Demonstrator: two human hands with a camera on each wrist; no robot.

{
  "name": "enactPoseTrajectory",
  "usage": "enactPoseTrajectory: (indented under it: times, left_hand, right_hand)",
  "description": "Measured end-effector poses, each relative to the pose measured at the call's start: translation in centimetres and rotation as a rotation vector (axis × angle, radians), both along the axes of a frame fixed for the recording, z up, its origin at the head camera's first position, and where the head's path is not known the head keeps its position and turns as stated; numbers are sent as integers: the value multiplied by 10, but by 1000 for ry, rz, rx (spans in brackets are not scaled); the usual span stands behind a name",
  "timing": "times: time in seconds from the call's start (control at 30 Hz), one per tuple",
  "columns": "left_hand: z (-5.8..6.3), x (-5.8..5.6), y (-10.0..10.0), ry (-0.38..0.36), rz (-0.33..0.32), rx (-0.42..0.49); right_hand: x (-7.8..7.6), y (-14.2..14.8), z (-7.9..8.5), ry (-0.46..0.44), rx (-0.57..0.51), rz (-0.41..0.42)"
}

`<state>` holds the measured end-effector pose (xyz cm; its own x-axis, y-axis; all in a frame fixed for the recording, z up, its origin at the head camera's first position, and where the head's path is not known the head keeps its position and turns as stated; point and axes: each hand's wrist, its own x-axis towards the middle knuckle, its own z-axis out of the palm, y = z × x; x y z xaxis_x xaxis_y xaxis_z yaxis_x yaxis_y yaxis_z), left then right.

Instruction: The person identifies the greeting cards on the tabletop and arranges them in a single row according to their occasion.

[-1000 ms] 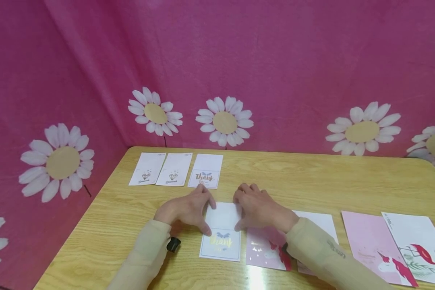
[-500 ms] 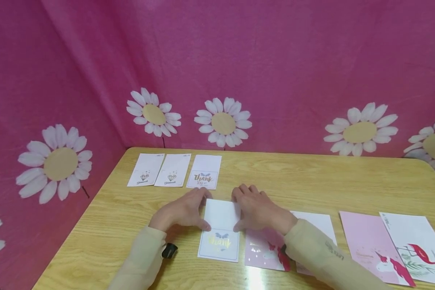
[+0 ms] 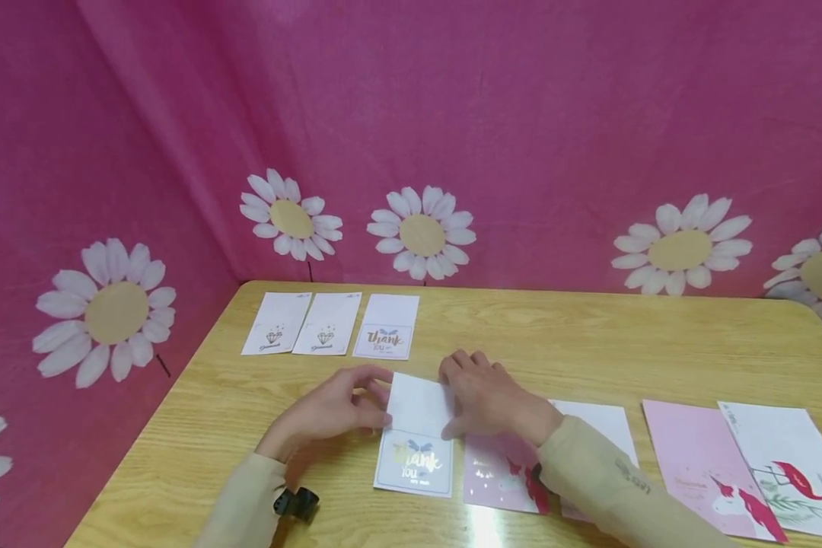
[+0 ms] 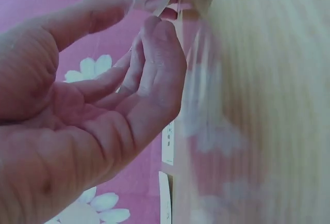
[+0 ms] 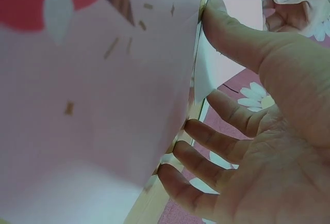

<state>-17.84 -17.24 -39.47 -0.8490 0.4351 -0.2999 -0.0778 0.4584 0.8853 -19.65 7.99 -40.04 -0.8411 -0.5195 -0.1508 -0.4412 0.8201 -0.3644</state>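
Observation:
A white "Thank You" card (image 3: 418, 460) with gold lettering and a blue bow lies on the table between the two hands in the head view. Beside its left edge is my left hand (image 3: 336, 403), with thumb and fingers spread apart. In the left wrist view the left hand (image 4: 118, 90) has its fingertips near a thin card edge. My right hand (image 3: 489, 396) rests along the card's right edge. The right wrist view shows the right hand (image 5: 258, 110) with its thumb and index fingertip touching the white card (image 5: 229, 61), other fingers relaxed on the table.
Two diamond cards (image 3: 326, 323) and another "Thank You" card (image 3: 387, 327) form a row at the back left. A pink unicorn card (image 3: 503, 472), a partly covered white card (image 3: 599, 422), another pink unicorn card (image 3: 705, 464) and a flamingo card (image 3: 788, 464) lie to the right.
My left hand has drawn back to the left, its thumb and fingers loosening from the card. The card's upper end has shifted slightly away from me. The right hand has stayed nearly still.

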Motion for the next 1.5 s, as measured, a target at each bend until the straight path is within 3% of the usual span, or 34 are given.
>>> enactPoseTrajectory:
  times: [0.33, 0.77, 0.93, 1.13, 1.37, 1.5]
  left_hand:
    - [-7, 8, 10, -100, 104, 159]
    - [-9, 5, 12, -97, 174, 180]
    - [-8, 4, 13, -98, 211, 211]
    - [-6, -1, 18, -51, 259, 250]
    - [-4, -11, 27, -20, 350, 265]
    - [-3, -14, 30, -2, 372, 285]
  right_hand:
    - [1, 2, -3, 1, -15, 0]
    - [2, 9, 0, 53, -54, 16]
    - [3, 18, 2, 13, -194, -75]
    - [-1, 29, 4, 57, -382, -49]
    - [-2, 35, 1, -21, -563, -129]
    - [0, 36, 1, -108, -675, -208]
